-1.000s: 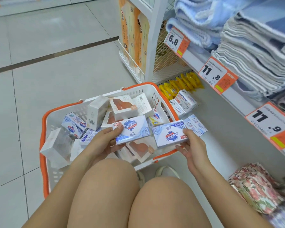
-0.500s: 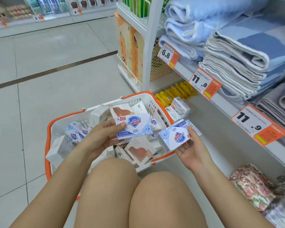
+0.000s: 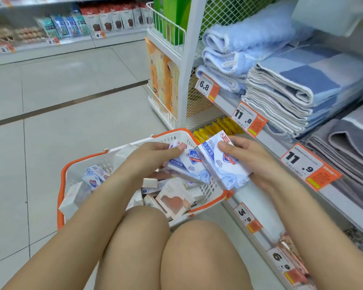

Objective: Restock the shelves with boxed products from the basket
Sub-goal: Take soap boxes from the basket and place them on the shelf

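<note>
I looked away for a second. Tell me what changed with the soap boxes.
Both hands rose and drew together: the left hand with its blue soap box and the right hand with its box now meet, boxes overlapping above the basket. Neither box was released; the basket stayed put.

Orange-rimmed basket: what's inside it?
The basket holds loose blue-and-white soap boxes and a white box with a heart window. Forearms and held boxes cover its middle.
</note>
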`<state>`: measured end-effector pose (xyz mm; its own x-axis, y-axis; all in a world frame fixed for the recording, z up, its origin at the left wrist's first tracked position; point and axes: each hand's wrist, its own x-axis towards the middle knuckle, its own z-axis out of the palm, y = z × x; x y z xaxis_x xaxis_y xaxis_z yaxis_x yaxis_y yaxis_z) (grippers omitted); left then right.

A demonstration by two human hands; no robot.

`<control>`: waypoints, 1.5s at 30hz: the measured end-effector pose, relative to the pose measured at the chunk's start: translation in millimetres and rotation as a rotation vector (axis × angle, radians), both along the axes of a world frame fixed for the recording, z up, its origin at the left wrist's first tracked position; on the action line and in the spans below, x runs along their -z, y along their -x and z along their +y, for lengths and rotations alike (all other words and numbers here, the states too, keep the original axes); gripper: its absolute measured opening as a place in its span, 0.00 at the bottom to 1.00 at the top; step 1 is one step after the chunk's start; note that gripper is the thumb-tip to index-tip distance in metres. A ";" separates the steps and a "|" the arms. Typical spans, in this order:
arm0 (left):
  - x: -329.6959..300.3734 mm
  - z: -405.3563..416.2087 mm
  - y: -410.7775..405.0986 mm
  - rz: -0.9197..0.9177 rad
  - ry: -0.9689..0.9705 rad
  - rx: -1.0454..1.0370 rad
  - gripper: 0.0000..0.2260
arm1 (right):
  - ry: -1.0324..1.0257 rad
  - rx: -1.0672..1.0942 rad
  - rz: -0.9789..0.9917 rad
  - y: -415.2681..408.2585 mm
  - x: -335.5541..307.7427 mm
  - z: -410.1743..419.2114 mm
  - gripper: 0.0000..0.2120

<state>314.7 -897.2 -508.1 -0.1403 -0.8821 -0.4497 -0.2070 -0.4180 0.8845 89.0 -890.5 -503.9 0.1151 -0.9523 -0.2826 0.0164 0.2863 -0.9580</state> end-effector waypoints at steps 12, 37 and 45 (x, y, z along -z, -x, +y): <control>-9.8 21.8 12.7 0.258 0.009 0.018 0.16 | 0.020 -0.252 0.039 10.9 -40.9 -14.4 0.12; -9.2 21.2 13.8 0.324 0.027 -0.033 0.14 | -0.141 -0.158 -0.425 -2.7 28.1 -0.4 0.44; -5.4 17.0 17.5 0.320 0.019 0.009 0.13 | -0.025 -0.159 -0.477 -4.8 47.2 24.0 0.42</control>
<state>297.2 -880.3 -502.7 -0.2799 -0.8881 -0.3646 0.0795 -0.3999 0.9131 93.8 -866.5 -551.1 0.3799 -0.9062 -0.1859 0.4055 0.3438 -0.8470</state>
